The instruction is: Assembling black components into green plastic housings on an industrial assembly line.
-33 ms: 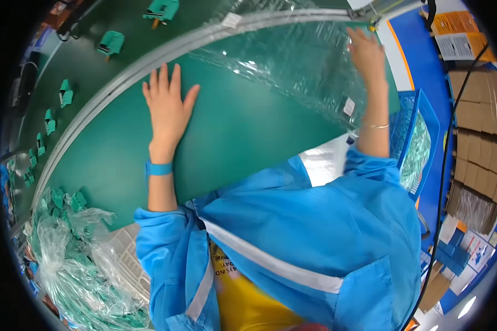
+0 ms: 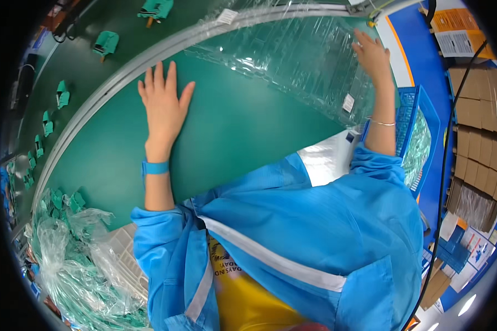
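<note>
My left hand lies flat on the green tabletop, its fingers spread toward the metal rail; it holds nothing. Farther right, my right hand rests at the right end of a clear, shiny plastic piece, fingers stretched and slightly apart. Small white labels show on this plastic, and its far side reaches over the rail. Whether it is a thin tray or a bag, I cannot tell.
Beyond the rail, several green parts sit in a row on a dark green surface. Clear bags of green parts lie at lower left beside a white basket. At right stand a blue crate and stacked brown cartons.
My right hand has shifted slightly right and nearer to me. My left hand has moved a little left, still flat on the tabletop. The clear plastic lies slightly flatter.
</note>
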### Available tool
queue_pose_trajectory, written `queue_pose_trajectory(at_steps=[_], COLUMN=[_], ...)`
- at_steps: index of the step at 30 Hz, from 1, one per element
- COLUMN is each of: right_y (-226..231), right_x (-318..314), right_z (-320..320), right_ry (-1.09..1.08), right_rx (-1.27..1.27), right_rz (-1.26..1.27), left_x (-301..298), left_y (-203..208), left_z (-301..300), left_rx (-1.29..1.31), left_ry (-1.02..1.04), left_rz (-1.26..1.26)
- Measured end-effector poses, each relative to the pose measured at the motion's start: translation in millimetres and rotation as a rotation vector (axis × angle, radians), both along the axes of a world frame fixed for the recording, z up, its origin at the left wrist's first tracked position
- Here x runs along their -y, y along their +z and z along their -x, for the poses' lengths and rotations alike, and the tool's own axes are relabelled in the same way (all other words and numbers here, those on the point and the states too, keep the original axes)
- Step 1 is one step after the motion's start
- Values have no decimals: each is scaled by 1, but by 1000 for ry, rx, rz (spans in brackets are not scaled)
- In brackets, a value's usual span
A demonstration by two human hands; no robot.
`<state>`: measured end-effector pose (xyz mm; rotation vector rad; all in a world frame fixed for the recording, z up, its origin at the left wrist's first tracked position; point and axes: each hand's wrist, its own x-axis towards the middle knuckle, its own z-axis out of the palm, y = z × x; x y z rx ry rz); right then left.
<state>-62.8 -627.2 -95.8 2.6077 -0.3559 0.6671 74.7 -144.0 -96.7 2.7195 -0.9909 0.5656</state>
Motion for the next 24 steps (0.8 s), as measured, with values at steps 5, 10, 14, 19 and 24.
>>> queue_pose_trajectory(at_steps=[5,10,14,19,24], right_y=[-11,-28,-29,-57,-98], right_x=[49,38,36,68,88], right_z=[51,111,162,269,391], right_ry=[-7,54,-95,-75,-157], right_rx=[-5,52,144,362,422], right_rz=[-617,-567,-674,-924,-1047], left_x=[10,14,52,111,160], left_y=[-16,-29,-32,-24,-16], left_z=[-10,10,51,103,148], left_rx=[54,7,-59,-110,-171], left_ry=[-20,-3,-117,-246,-408], left_rz=[17,15,70,59,6])
